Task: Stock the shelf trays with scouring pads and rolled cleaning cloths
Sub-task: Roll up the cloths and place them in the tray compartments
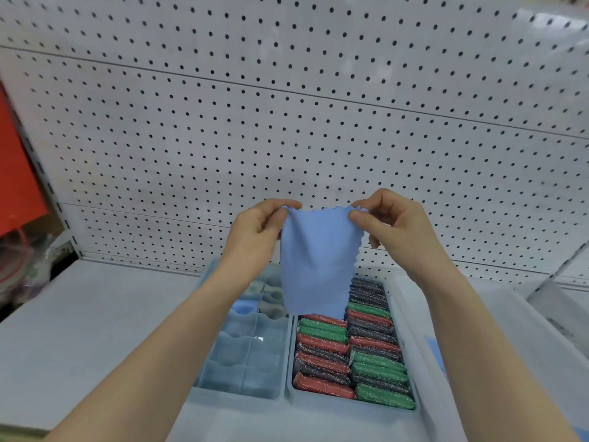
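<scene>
— Bare forearms [165, 339] closest, both reaching in from the bottom edge, elbows cut off by the frame. And the hands?
— Left hand [258, 224] and right hand [392, 224] side by side above the trays, each pinching one top corner of a blue cloth [318, 260] between thumb and forefinger. Other fingers of the right curled loosely behind; those of the left mostly hidden by the fabric.
— Rolled or flat?
— Unrolled, hanging slack, wavy at the edges, lower hem dangling over the far part of the trays.
— Underneath?
— Scouring pads [350, 355], red, green and dark grey, packed on edge in two rows inside a grey tray [318, 408]. Rear pads of the left row masked by the cloth.
— Beside that?
— Touching it on the left, a divided tray [245, 355]. Near compartments translucent and glary, contents hard to make out. Far compartments holding rolled cloths [267, 291], pale grey-green plus one blue, partly blocked by the left wrist.
— Further out?
— On the right, a clear bin [420, 346], walls blurred, with a blue patch [435, 352] showing through its side, impossible to identify. White shelf [79, 307] under everything, white pegboard [287, 106] behind. At the far left, a red panel [16, 173] cut off by the frame, and below it a blurred tangle [22, 260], not identifiable.
</scene>
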A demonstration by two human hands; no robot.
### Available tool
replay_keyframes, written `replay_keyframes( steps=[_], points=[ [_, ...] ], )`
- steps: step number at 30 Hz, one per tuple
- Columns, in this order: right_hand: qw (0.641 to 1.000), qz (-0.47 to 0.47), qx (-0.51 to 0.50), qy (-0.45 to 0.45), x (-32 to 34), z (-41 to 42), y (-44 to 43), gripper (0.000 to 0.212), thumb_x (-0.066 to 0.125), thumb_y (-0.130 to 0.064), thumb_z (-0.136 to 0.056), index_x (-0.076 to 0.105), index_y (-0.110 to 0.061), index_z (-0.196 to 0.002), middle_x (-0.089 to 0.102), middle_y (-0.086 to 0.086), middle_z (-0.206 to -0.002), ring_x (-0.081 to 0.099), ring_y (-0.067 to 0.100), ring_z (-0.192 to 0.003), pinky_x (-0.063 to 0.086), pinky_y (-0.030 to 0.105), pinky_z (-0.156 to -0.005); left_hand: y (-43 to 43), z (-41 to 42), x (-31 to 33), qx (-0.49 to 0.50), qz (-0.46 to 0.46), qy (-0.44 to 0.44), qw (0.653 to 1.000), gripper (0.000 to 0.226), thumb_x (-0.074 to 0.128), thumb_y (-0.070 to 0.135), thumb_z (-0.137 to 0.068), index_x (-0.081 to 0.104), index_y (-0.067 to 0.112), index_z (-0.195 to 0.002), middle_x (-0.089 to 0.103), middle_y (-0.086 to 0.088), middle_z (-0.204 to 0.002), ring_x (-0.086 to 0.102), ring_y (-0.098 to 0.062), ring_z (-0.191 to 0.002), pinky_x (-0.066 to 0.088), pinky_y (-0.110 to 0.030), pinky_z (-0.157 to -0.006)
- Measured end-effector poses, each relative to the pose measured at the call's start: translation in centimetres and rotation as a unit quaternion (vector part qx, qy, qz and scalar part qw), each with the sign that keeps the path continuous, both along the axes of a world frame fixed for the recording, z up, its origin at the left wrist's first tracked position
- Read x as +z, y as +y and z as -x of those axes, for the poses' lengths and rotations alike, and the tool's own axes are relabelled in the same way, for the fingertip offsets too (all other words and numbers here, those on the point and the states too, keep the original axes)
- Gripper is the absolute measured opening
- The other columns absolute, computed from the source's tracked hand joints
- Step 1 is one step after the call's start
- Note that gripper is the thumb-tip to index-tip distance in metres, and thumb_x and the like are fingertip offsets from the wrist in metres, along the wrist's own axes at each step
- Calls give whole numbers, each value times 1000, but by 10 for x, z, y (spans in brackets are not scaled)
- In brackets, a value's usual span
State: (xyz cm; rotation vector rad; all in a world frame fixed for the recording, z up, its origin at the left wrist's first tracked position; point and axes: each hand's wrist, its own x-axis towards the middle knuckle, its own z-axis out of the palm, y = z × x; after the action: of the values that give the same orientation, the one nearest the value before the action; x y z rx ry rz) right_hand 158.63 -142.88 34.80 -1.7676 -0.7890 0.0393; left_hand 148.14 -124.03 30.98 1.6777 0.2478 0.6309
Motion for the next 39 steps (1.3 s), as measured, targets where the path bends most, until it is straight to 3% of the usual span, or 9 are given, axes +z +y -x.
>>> replay_keyframes(
  steps=[3, 6, 10, 14, 19, 24, 27, 33, 39],
  points=[
    [1000, -7, -19, 0, 1, -1, -2, 20, 68, -14, -90, 56, -3, -79, 58, 20, -70, 45, 21, -49, 42, 25, -52, -3, 2, 2, -22, -23, 21, 999, 30, 64, 20, -92, 62, 31, -119, 71, 6, -100, 66, -3, -86, 49, -13, -78],
    [1000, -15, -12, -1, 2, 1, -3, 19, 67, -10, -90, 56, -4, -77, 55, 26, -67, 46, 21, -48, 45, 23, -50, -6, 3, 2, 3, -37, 7, 999, 23, 63, 11, -91, 68, 31, -102, 74, 3, -85, 63, -3, -72, 49, -13, -71],
    [999, -35, -7, 10, 1, 4, -5, 11, 68, -6, -88, 61, -5, -80, 60, 31, -70, 53, 21, -53, 49, 21, -55, -4, 4, 4, 14, 11, -22, 1000, 15, 63, 12, -91, 68, 26, -91, 75, 10, -84, 68, -3, -80, 53, -17, -80],
    [995, -53, 63, 62, 1, 5, -13, 20, 69, 1, -84, 72, -10, -101, 73, 13, -79, 65, 20, -68, 56, 25, -72, -2, 6, 7, 0, 11, -44, 999, 17, 63, 9, -91, 71, 24, -88, 74, 10, -84, 65, -1, -80, 50, -13, -74],
    [997, -51, 55, 26, 2, 8, -13, 15, 68, 5, -83, 74, -8, -86, 74, 0, -75, 64, 12, -64, 53, 20, -66, 6, 8, 5, 9, -8, -36, 999, 25, 64, 6, -89, 74, 29, -87, 74, 2, -95, 69, -14, -90, 54, -25, -86],
    [976, 29, 212, 38, 13, 22, -20, 13, 64, 4, -86, 70, -7, -86, 75, 7, -96, 69, 17, -96, 51, 22, -82, 2, 10, 8, 7, -40, -33, 999, 24, 63, 6, -90, 72, 28, -85, 71, 13, -85, 57, 1, -69, 44, -9, -66],
    [960, 67, 270, 35, 14, 32, -11, 9, 68, -3, -86, 73, -10, -87, 68, 22, -85, 60, 20, -81, 47, 27, -77, -4, 13, 13, -55, -31, -37, 997, 27, 60, 0, -91, 72, 25, -85, 71, 15, -78, 60, 0, -67, 46, -9, -66],
    [988, 1, 141, -66, 4, 39, 10, 15, 79, -6, -78, 74, -14, -91, 70, 6, -79, 58, 29, -70, 48, 39, -66, -12, 16, 17, -145, 5, -51, 988, 28, 62, -12, -84, 69, 14, -91, 74, 10, -81, 69, -2, -78, 51, -14, -69],
    [991, 16, 108, -75, 4, 40, 12, 44, 80, -12, -77, 64, -31, -114, 69, 0, -78, 54, 21, -66, 47, 26, -66, -8, 14, 12, -152, 39, -31, 987, 44, 68, -2, -85, 56, 28, -115, 70, 7, -101, 68, -12, -84, 54, -27, -75]
  ],
)
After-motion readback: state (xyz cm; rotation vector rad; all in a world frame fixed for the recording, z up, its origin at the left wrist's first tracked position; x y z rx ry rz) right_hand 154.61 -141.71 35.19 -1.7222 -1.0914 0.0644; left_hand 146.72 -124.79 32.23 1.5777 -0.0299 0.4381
